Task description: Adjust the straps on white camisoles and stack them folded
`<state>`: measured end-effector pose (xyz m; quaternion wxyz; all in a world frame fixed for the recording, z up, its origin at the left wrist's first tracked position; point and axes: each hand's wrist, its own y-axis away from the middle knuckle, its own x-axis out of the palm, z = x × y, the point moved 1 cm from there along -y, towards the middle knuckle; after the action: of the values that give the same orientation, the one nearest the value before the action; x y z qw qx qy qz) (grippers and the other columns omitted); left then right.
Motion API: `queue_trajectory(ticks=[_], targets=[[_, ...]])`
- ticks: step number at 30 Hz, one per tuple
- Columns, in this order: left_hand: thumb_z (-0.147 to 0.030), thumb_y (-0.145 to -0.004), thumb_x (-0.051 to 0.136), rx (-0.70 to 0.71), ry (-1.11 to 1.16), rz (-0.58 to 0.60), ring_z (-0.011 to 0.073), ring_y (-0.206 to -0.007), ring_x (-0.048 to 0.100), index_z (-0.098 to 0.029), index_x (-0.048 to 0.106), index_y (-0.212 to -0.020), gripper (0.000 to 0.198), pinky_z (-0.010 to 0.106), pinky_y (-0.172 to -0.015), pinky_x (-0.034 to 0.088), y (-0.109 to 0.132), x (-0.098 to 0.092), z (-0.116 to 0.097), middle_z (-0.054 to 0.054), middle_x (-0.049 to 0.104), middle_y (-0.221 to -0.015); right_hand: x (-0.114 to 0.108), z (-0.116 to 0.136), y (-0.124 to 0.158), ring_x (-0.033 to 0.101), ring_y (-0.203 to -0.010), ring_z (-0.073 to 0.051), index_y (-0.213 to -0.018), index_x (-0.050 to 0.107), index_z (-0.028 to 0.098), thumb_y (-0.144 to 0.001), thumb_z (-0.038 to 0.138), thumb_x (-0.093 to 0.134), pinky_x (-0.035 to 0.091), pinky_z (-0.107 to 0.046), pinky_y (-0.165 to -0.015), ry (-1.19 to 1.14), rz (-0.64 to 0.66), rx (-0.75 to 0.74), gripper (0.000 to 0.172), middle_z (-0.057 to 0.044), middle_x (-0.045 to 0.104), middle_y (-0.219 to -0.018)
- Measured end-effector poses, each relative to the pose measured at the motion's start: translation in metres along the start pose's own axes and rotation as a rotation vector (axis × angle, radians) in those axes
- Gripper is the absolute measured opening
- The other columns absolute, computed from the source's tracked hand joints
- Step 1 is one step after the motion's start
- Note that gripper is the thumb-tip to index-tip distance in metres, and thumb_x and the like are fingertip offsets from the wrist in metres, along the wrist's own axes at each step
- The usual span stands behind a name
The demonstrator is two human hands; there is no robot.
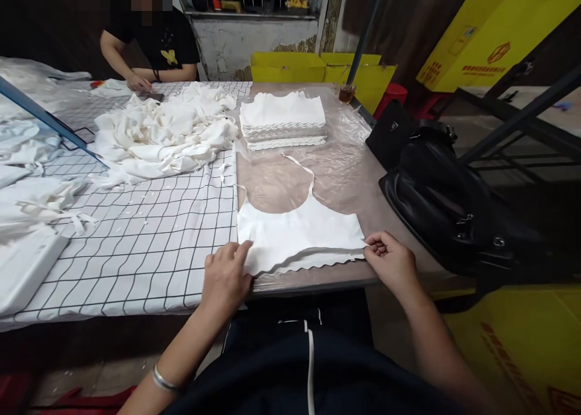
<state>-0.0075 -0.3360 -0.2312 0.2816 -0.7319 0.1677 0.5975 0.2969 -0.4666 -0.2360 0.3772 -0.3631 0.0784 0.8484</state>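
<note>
A white camisole-style top (299, 227) with thin straps and a wavy lower hem lies spread on the plastic-covered table (276, 182) in front of me. My left hand (227, 274) grips its lower left corner between thumb and fingers. At the lower right corner, my right hand (388, 258) pinches the cloth edge with curled fingers. The two layers of the top are slightly apart along the hem. Beyond it sits a neat stack of folded white garments (284, 118).
A loose heap of white garments (167, 130) covers the checkered cloth (158, 239) on the left. A person (152, 46) sits across the table. Black bags (436, 197) crowd the right edge, near a cup (347, 93). Yellow boxes (288, 67) stand behind.
</note>
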Motion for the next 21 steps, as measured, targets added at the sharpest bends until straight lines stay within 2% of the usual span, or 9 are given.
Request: queue_trajectory(ticks=[3,5,7,9,11,14,15,18,21], targets=[[-0.013,-0.075,0.05,0.115,0.022,-0.085,0.0244,-0.076,0.058,-0.021,0.063,-0.091,0.022,0.036,-0.07,0.038,-0.005,0.001,0.0,0.008,0.065,-0.081,0.009,-0.003,0.007,0.052,-0.057,-0.016,-0.073,0.06,0.022,-0.066,0.028,0.053,0.045,-0.029,-0.06,0.009,0.006,-0.059,0.011,0.0,0.057,-0.062],[-0.02,-0.082,0.049,0.057,0.035,-0.192,0.0219,-0.067,0.054,-0.021,0.06,-0.081,0.011,0.034,-0.067,0.038,-0.002,0.0,0.007,0.005,0.059,-0.069,0.016,-0.002,0.01,0.051,-0.057,-0.015,-0.073,0.06,0.022,-0.066,0.026,0.053,0.045,-0.029,-0.06,0.017,0.0,-0.094,0.01,0.0,0.056,-0.064],[-0.024,-0.085,0.049,-0.041,0.023,-0.267,0.0208,-0.063,0.053,-0.021,0.057,-0.077,0.012,0.033,-0.065,0.038,0.007,-0.002,0.016,0.004,0.057,-0.065,0.02,0.002,0.014,0.05,-0.057,-0.015,-0.072,0.059,0.023,-0.065,0.024,0.053,0.045,-0.029,-0.06,0.015,0.014,-0.126,0.009,-0.001,0.057,-0.067],[-0.024,-0.084,0.048,-0.115,-0.008,-0.225,0.0211,-0.062,0.053,-0.022,0.055,-0.076,0.011,0.033,-0.064,0.039,0.022,-0.003,0.025,0.003,0.057,-0.065,0.021,0.006,0.017,0.05,-0.059,-0.015,-0.071,0.059,0.023,-0.064,0.02,0.051,0.047,-0.029,-0.061,0.001,0.067,-0.15,0.011,-0.002,0.058,-0.071],[-0.024,-0.083,0.047,-0.158,-0.011,-0.113,0.0229,-0.066,0.056,-0.022,0.057,-0.082,0.01,0.035,-0.065,0.04,0.037,-0.005,0.03,0.004,0.06,-0.07,0.016,0.007,0.017,0.051,-0.062,-0.015,-0.076,0.062,0.022,-0.064,0.02,0.052,0.048,-0.029,-0.063,-0.035,0.174,-0.148,0.016,-0.003,0.059,-0.076],[-0.033,-0.084,0.05,-0.16,0.124,0.029,0.0263,-0.083,0.061,-0.022,0.057,-0.108,0.028,0.039,-0.074,0.046,0.055,-0.011,0.034,0.006,0.064,-0.091,0.002,0.0,0.008,0.055,-0.066,-0.016,-0.094,0.065,0.021,-0.067,0.028,0.061,0.049,-0.029,-0.062,-0.144,0.407,-0.069,0.029,-0.003,0.062,-0.081],[-0.038,-0.084,0.052,-0.151,0.199,0.06,0.0266,-0.089,0.062,-0.023,0.055,-0.116,0.035,0.04,-0.077,0.047,0.058,-0.013,0.035,0.007,0.064,-0.099,-0.002,-0.003,0.002,0.057,-0.066,-0.016,-0.097,0.065,0.021,-0.068,0.034,0.064,0.049,-0.03,-0.062,-0.168,0.437,-0.028,0.032,-0.004,0.062,-0.081],[-0.05,-0.086,0.054,-0.153,0.358,0.056,0.0272,-0.103,0.059,-0.024,0.052,-0.126,0.048,0.041,-0.086,0.048,0.049,-0.017,0.036,0.01,0.059,-0.117,-0.003,-0.004,-0.017,0.058,-0.067,-0.018,-0.086,0.062,0.021,-0.071,0.049,0.066,0.047,-0.031,-0.062,-0.05,0.282,0.065,0.032,-0.004,0.063,-0.076],[-0.046,-0.092,0.043,-0.188,0.377,-0.073,0.0292,-0.113,0.054,-0.02,0.056,-0.123,0.043,0.045,-0.095,0.043,0.011,-0.017,0.038,0.015,0.058,-0.121,0.014,0.008,-0.028,0.056,-0.067,-0.02,-0.067,0.056,0.022,-0.07,0.049,0.068,0.04,-0.032,-0.063,0.231,0.14,0.026,0.029,-0.002,0.061,-0.068]])
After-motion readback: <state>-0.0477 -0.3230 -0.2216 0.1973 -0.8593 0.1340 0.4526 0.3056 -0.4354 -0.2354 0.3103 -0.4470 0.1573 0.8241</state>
